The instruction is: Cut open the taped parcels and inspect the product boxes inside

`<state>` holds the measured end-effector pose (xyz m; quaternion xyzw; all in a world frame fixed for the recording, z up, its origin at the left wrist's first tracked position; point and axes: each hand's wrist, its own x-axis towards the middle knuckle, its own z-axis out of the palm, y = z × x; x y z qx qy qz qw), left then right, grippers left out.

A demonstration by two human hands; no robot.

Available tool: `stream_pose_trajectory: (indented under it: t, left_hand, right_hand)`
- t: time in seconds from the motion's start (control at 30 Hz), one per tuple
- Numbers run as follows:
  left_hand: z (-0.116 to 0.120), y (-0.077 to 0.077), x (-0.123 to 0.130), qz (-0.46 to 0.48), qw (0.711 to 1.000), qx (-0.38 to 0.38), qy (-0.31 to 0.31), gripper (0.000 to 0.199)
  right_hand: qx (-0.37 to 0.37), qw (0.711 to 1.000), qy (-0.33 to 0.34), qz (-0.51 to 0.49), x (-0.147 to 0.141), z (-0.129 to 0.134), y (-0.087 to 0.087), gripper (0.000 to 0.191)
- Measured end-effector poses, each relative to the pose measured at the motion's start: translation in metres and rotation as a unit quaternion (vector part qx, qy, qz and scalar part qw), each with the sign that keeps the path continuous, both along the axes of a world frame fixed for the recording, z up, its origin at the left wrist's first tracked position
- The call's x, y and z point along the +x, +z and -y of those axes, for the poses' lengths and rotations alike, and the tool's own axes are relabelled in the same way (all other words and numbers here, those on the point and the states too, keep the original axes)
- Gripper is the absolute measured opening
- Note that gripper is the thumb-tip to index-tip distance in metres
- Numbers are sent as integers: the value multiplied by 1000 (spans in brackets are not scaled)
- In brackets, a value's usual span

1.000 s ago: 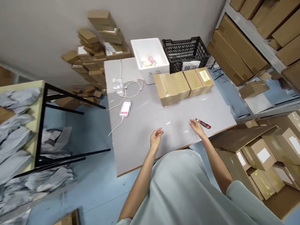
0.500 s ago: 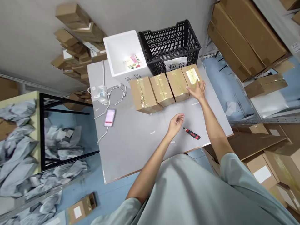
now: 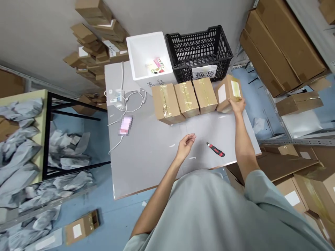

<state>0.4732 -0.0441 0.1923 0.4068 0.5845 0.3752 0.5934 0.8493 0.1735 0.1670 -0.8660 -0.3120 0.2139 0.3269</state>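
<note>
My right hand (image 3: 237,105) grips the near end of a taped cardboard box (image 3: 227,93) at the right of the table, its fingers at the lower edge. White labels show on two of the box's faces, and it stands turned at an angle, a gap at its left. Three more taped boxes stand in a row beside it: a left one (image 3: 166,103), a middle one (image 3: 186,99) and a right one (image 3: 205,95). My left hand (image 3: 185,144) hovers over the table with loosely bent fingers and nothing in them. Near it lies a red and black utility knife (image 3: 215,149).
Behind the boxes stand a white foam bin (image 3: 146,76) with small colourful packets inside and a black plastic crate (image 3: 199,48). A phone (image 3: 126,125), cables and a power strip (image 3: 115,97) lie on the table's left. Shelves of grey parcels (image 3: 19,150) stand further left.
My right hand has turned the rightmost box and shifted it away from the row, so a second label shows. My left hand has drawn back to the left, away from the knife.
</note>
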Motion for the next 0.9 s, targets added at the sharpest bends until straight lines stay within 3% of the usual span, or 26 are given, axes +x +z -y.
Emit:
stream_pose_trajectory:
  t: [0.07, 0.17, 0.27, 0.37, 0.47, 0.57, 0.7, 0.77, 0.9]
  left_hand:
    - [12, 0, -16, 10, 1000, -10, 6, 39]
    - [34, -6, -46, 26, 999, -37, 22, 44]
    - [56, -19, -80, 37, 997, -61, 30, 50]
    - [72, -34, -115, 30, 995, -74, 53, 56]
    - [85, -49, -150, 10, 991, -78, 112, 60]
    - [103, -62, -189, -1, 985, -94, 146, 62]
    - [147, -75, -240, -30, 980, -128, 147, 57]
    - [170, -80, -258, -14, 981, -136, 140, 57]
    - [197, -92, -273, 17, 983, -144, 114, 54]
  right_hand:
    - [15, 998, -31, 51, -9, 56, 7, 88]
    - [59, 990, -15, 129, -32, 168, 16, 86]
    - [85, 981, 56, 162, -70, 278, 28, 86]
    - [66, 969, 187, 145, -122, 350, 35, 89]
    - [53, 931, 350, 86, -180, 375, 27, 91]
    - [40, 865, 499, 35, -232, 372, 9, 92]
    - [8, 793, 609, 21, -272, 365, -15, 89]
    - [-9, 802, 597, 8, -278, 369, -25, 95]
    - [-57, 897, 430, -86, -278, 390, -43, 138]
